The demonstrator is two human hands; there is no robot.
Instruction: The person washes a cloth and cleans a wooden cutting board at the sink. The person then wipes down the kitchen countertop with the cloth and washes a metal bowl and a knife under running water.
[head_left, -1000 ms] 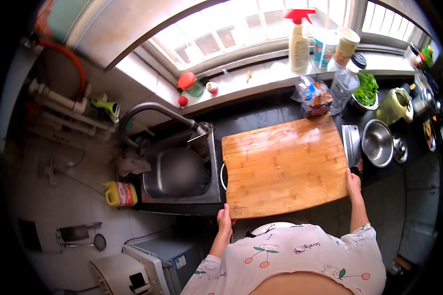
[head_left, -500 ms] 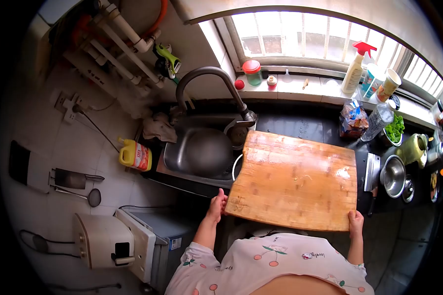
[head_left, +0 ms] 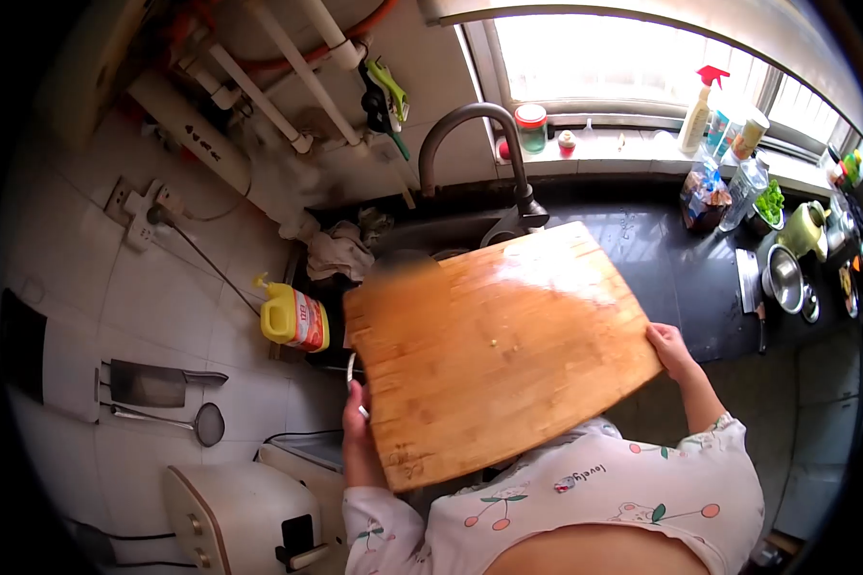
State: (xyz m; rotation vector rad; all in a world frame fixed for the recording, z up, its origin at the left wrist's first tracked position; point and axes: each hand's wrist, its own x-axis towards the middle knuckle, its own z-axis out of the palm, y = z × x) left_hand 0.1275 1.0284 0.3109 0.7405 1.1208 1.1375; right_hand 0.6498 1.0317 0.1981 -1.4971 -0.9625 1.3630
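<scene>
A large wooden cutting board (head_left: 508, 355) spans both of my hands, tilted, with small light crumbs and a wet shine on its surface. At its left edge my left hand (head_left: 359, 431) is closed, most of its fingers hidden behind the wood. A white curved handle (head_left: 352, 367) shows just above that hand. My right hand (head_left: 674, 351) grips the right edge, thumb on top. Behind the board, the sink (head_left: 422, 233) is mostly covered, and the dark curved faucet (head_left: 470, 120) rises beyond it.
The black counter (head_left: 642, 268) runs right, with a cleaver (head_left: 750, 287), a metal bowl (head_left: 784, 278) and a clear bottle (head_left: 741, 196). A yellow jug (head_left: 292, 316) stands left of the board. On the windowsill are a spray bottle (head_left: 697, 115) and a red-lidded jar (head_left: 531, 131).
The cutting board has moved left from the counter, over the sink, and has turned with its right end raised. Both hands have kept hold of it. The view has shifted too.
</scene>
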